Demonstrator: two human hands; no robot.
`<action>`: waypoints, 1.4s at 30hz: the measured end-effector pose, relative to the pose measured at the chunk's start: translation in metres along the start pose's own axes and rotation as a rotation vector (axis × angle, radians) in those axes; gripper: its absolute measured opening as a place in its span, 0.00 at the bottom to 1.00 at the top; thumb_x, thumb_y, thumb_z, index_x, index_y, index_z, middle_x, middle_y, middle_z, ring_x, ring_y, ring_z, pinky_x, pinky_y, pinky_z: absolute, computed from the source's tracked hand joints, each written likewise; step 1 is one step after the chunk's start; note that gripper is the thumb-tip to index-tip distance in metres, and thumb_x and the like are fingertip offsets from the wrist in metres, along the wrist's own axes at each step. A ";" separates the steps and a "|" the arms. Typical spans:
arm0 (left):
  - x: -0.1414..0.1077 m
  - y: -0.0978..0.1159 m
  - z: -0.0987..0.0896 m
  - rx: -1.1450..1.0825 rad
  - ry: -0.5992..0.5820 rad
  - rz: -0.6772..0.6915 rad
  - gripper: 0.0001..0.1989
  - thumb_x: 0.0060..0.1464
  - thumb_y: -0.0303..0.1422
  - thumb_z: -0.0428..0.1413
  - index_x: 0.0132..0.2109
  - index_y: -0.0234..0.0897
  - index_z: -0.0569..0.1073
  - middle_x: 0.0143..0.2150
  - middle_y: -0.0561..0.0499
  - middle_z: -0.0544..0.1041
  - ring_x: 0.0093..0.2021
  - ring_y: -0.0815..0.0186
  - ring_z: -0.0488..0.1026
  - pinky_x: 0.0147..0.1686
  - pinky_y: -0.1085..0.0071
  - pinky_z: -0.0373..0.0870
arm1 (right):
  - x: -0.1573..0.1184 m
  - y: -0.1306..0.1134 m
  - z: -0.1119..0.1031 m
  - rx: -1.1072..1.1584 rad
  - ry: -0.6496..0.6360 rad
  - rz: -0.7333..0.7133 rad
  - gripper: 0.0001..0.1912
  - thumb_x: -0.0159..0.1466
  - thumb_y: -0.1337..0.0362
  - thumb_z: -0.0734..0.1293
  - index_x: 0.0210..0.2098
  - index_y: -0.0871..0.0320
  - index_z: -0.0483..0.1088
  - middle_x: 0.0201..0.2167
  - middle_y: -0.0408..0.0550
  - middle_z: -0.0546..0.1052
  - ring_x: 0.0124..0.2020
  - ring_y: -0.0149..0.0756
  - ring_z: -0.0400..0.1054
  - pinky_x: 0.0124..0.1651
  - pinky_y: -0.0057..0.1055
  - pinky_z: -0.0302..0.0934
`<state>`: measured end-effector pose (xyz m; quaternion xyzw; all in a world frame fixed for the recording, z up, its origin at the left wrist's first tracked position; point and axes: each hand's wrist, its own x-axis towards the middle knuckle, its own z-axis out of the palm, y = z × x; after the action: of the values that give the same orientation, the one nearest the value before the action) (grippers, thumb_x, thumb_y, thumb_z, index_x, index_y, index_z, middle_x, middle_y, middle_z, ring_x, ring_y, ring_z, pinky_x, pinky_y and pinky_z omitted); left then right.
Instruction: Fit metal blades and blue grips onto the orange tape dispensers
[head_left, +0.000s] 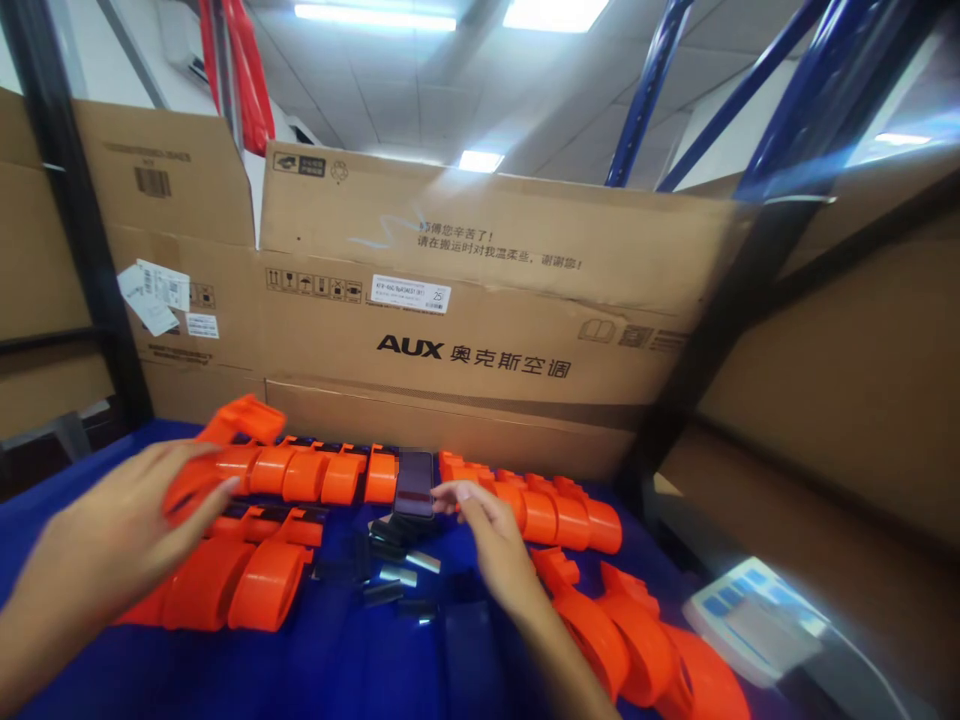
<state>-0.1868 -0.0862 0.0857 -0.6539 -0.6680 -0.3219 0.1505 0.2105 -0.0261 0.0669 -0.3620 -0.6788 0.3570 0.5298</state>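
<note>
My left hand (131, 525) is curled, thumb and fingers around an orange plastic ring-shaped part (182, 492) at the left end of the back row. An angular orange piece (251, 418) rises just above these fingers; whether it belongs to the same part is unclear. My right hand (484, 525) has its thumb and fingertips pinched together at the right edge of a dark, phone-like rectangle (415, 482). What the pinch holds, if anything, is too small to tell. Between the hands lie several small black strips (386, 550) and shiny metal strips (398, 576).
Rows of orange ring parts (266, 585) line the left of the blue surface (352, 660), with more orange rings (630, 650) at right. A cardboard wall (480, 330) closes the back. A pale keypad device (757, 620) with a cable stands at right, near a dark post (720, 270).
</note>
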 end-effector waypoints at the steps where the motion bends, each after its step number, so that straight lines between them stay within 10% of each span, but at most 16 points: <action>1: -0.001 0.025 0.005 -0.040 -0.020 0.043 0.24 0.60 0.51 0.56 0.58 0.45 0.72 0.59 0.47 0.78 0.57 0.48 0.75 0.58 0.58 0.66 | -0.001 -0.001 0.002 -0.010 -0.020 0.000 0.23 0.71 0.44 0.63 0.43 0.55 0.80 0.34 0.48 0.81 0.39 0.42 0.73 0.47 0.38 0.66; 5: -0.010 0.107 0.037 -0.257 -0.088 0.193 0.24 0.60 0.49 0.58 0.60 0.47 0.73 0.59 0.46 0.80 0.59 0.47 0.75 0.58 0.56 0.68 | -0.004 -0.004 0.011 -0.018 -0.062 0.023 0.23 0.72 0.47 0.64 0.54 0.56 0.76 0.34 0.46 0.81 0.37 0.39 0.73 0.47 0.37 0.67; 9: -0.016 0.154 0.065 -0.433 -0.119 0.280 0.22 0.59 0.44 0.60 0.59 0.46 0.76 0.57 0.44 0.81 0.56 0.45 0.77 0.54 0.55 0.72 | -0.002 -0.001 0.011 -0.040 -0.082 0.049 0.24 0.71 0.45 0.62 0.38 0.57 0.80 0.27 0.46 0.79 0.30 0.37 0.70 0.38 0.34 0.65; 16: -0.007 0.177 0.080 -0.872 -0.369 0.081 0.34 0.59 0.46 0.61 0.70 0.47 0.65 0.59 0.43 0.79 0.56 0.48 0.76 0.55 0.53 0.71 | 0.005 0.018 0.002 0.006 0.110 0.161 0.30 0.69 0.42 0.62 0.19 0.57 0.70 0.17 0.46 0.75 0.19 0.31 0.62 0.24 0.28 0.55; 23: 0.009 0.195 0.099 -1.705 -0.838 -0.296 0.20 0.60 0.48 0.59 0.46 0.36 0.81 0.46 0.42 0.84 0.45 0.55 0.80 0.43 0.66 0.75 | 0.006 0.022 -0.003 0.034 0.091 0.198 0.32 0.69 0.40 0.61 0.20 0.57 0.71 0.15 0.42 0.68 0.18 0.30 0.57 0.24 0.28 0.52; 29: -0.005 0.199 0.119 -1.773 -0.562 -0.563 0.19 0.50 0.47 0.68 0.33 0.35 0.76 0.24 0.52 0.78 0.19 0.71 0.70 0.20 0.77 0.64 | 0.005 0.016 -0.005 -0.258 0.000 0.095 0.32 0.74 0.46 0.54 0.23 0.57 0.71 0.20 0.44 0.71 0.24 0.34 0.63 0.32 0.30 0.57; 35: -0.010 0.186 0.133 -1.829 -0.426 -0.695 0.19 0.49 0.47 0.69 0.33 0.38 0.73 0.24 0.56 0.76 0.21 0.72 0.72 0.22 0.80 0.67 | 0.001 0.014 -0.012 -0.860 -0.156 0.066 0.05 0.64 0.63 0.70 0.34 0.54 0.79 0.35 0.48 0.80 0.41 0.43 0.70 0.45 0.35 0.59; 42: -0.009 0.185 0.124 -1.889 -0.367 -0.740 0.18 0.48 0.43 0.71 0.34 0.37 0.74 0.25 0.56 0.77 0.22 0.72 0.72 0.21 0.80 0.69 | -0.001 0.014 -0.005 -1.030 -0.376 0.139 0.07 0.63 0.59 0.72 0.37 0.50 0.84 0.41 0.50 0.81 0.46 0.45 0.70 0.48 0.37 0.58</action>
<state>0.0204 -0.0275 0.0305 -0.2979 -0.3148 -0.6370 -0.6374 0.2168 -0.0201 0.0552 -0.5484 -0.8231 0.0716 0.1289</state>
